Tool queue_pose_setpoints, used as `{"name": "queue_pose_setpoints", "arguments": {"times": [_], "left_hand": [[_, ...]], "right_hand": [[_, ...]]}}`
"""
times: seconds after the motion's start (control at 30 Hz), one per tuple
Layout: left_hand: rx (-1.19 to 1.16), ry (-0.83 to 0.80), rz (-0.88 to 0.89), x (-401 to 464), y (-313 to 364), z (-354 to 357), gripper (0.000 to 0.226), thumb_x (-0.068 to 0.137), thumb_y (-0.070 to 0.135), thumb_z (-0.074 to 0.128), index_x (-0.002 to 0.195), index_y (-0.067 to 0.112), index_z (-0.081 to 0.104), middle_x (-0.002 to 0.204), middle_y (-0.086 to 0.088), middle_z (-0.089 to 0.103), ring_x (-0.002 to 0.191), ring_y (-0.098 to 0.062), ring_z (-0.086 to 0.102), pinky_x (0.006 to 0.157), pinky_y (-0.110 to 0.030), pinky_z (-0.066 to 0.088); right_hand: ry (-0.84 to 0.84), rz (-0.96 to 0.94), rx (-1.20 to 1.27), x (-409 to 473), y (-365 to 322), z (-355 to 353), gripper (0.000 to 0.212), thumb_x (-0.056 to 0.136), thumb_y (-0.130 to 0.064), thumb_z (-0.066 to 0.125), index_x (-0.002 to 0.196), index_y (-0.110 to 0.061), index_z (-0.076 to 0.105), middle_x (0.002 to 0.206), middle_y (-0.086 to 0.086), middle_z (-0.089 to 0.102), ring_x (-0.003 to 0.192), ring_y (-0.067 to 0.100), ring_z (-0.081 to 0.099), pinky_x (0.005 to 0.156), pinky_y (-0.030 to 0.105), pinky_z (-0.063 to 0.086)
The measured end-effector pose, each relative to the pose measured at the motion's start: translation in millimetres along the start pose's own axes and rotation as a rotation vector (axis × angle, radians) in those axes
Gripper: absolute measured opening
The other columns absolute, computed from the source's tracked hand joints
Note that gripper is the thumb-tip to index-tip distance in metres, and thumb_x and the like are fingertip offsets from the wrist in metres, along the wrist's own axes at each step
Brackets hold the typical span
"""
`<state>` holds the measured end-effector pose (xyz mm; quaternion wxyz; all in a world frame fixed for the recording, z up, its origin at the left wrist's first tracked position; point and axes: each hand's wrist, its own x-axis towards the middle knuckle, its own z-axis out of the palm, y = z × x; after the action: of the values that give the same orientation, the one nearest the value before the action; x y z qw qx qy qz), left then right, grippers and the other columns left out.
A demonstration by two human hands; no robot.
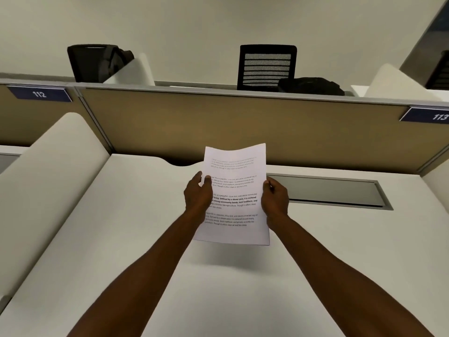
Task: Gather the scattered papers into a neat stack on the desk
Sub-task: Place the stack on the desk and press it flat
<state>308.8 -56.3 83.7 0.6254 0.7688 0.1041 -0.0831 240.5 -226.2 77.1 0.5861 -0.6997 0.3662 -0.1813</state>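
White printed papers (234, 190) are held upright-tilted above the white desk (145, 239), a shadow lying on the desk beneath them. My left hand (198, 194) grips their left edge, thumb on the front. My right hand (275, 199) grips their right edge. Whether it is one sheet or several pressed together I cannot tell. No other loose paper shows on the desk.
A grey cable hatch (335, 193) is set into the desk at the right. A tan partition (218, 127) with signs 112 (40, 94) and 113 (435, 116) closes the back. A white side divider (48, 166) stands at the left. Black chairs (267, 66) sit beyond.
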Motion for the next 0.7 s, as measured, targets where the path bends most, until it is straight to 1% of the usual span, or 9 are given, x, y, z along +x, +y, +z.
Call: {"name": "queue_pose_setpoints", "arguments": {"times": [0.07, 0.17, 0.27, 0.33, 0.37, 0.47, 0.57, 0.63, 0.7], "left_hand": [[0.01, -0.001, -0.015, 22.2, -5.0, 11.6, 0.048, 0.1, 0.034, 0.054, 0.145, 0.02, 0.048, 0.151, -0.004, 0.047, 0.133, -0.025, 0.051, 0.105, -0.036, 0.044], [0.096, -0.012, -0.03, 48.7, -17.7, 26.6, 0.05, 0.1, 0.033, 0.054, 0.146, 0.016, 0.047, 0.152, -0.007, 0.046, 0.136, -0.027, 0.049, 0.111, -0.039, 0.041], [0.198, -0.02, -0.033, 70.6, -32.6, 39.9, 0.052, 0.1, 0.032, 0.054, 0.147, 0.012, 0.045, 0.153, -0.01, 0.045, 0.139, -0.029, 0.045, 0.113, -0.041, 0.038], [0.252, -0.021, -0.03, 82.8, -44.1, 47.1, 0.053, 0.1, 0.031, 0.055, 0.147, 0.01, 0.044, 0.153, -0.011, 0.045, 0.139, -0.03, 0.044, 0.113, -0.039, 0.037], [0.291, -0.021, -0.022, 87.4, -50.0, 49.4, 0.054, 0.099, 0.031, 0.056, 0.147, 0.009, 0.043, 0.153, -0.012, 0.045, 0.14, -0.03, 0.044, 0.114, -0.039, 0.036], [0.435, -0.049, 0.033, 97.6, -65.9, 53.5, 0.058, 0.099, 0.03, 0.056, 0.149, 0.006, 0.04, 0.153, -0.014, 0.043, 0.141, -0.03, 0.041, 0.116, -0.038, 0.033], [0.574, -0.1, 0.098, 105.8, -80.2, 55.3, 0.063, 0.099, 0.031, 0.057, 0.151, 0.005, 0.034, 0.156, -0.015, 0.038, 0.145, -0.031, 0.035, 0.118, -0.037, 0.029], [0.674, -0.153, 0.145, 107.5, -90.9, 55.8, 0.068, 0.098, 0.035, 0.055, 0.154, 0.007, 0.027, 0.161, -0.016, 0.026, 0.148, -0.033, 0.025, 0.119, -0.04, 0.025], [0.769, -0.202, 0.21, 105.4, -102.9, 57.6, 0.075, 0.097, 0.04, 0.055, 0.156, 0.009, 0.022, 0.165, -0.017, 0.013, 0.15, -0.036, 0.018, 0.12, -0.044, 0.023]], "right_hand": [[0.025, 0.014, -0.033, 20.8, 9.6, 15.4, 0.026, 0.099, -0.024, 0.047, 0.109, -0.016, 0.07, 0.108, 0.006, 0.072, 0.099, 0.028, 0.067, 0.09, 0.043, 0.055], [0.048, 0.057, -0.098, 49.2, 27.6, 33.2, 0.029, 0.1, -0.026, 0.047, 0.116, -0.018, 0.069, 0.115, 0.006, 0.071, 0.104, 0.029, 0.066, 0.092, 0.042, 0.054], [0.063, 0.055, -0.184, 72.7, 48.2, 49.6, 0.029, 0.099, -0.026, 0.049, 0.118, -0.021, 0.07, 0.113, 0.008, 0.072, 0.101, 0.03, 0.066, 0.082, 0.031, 0.051], [0.053, 0.03, -0.258, 84.2, 61.3, 60.4, 0.029, 0.1, -0.027, 0.049, 0.12, -0.02, 0.069, 0.113, 0.009, 0.072, 0.1, 0.031, 0.066, 0.077, 0.029, 0.047], [0.046, 0.02, -0.294, 88.3, 67.2, 65.6, 0.029, 0.1, -0.027, 0.049, 0.121, -0.02, 0.068, 0.113, 0.009, 0.072, 0.099, 0.032, 0.067, 0.077, 0.03, 0.048], [0.052, 0.006, -0.372, 95.6, 79.0, 76.2, 0.032, 0.101, -0.027, 0.048, 0.125, -0.017, 0.066, 0.114, 0.012, 0.072, 0.101, 0.034, 0.067, 0.086, 0.04, 0.054], [0.03, -0.07, -0.492, 97.8, 88.6, 80.4, 0.036, 0.101, -0.024, 0.047, 0.129, -0.007, 0.061, 0.12, 0.017, 0.068, 0.108, 0.035, 0.065, 0.094, 0.043, 0.053], [-0.021, -0.141, -0.589, 95.6, 95.3, 80.3, 0.044, 0.099, -0.017, 0.05, 0.141, -0.003, 0.047, 0.132, 0.02, 0.059, 0.12, 0.036, 0.058, 0.1, 0.043, 0.048], [-0.085, -0.196, -0.68, 92.2, 102.9, 79.7, 0.058, 0.097, -0.013, 0.052, 0.15, -0.002, 0.029, 0.149, 0.019, 0.041, 0.134, 0.035, 0.045, 0.108, 0.041, 0.042]]}}
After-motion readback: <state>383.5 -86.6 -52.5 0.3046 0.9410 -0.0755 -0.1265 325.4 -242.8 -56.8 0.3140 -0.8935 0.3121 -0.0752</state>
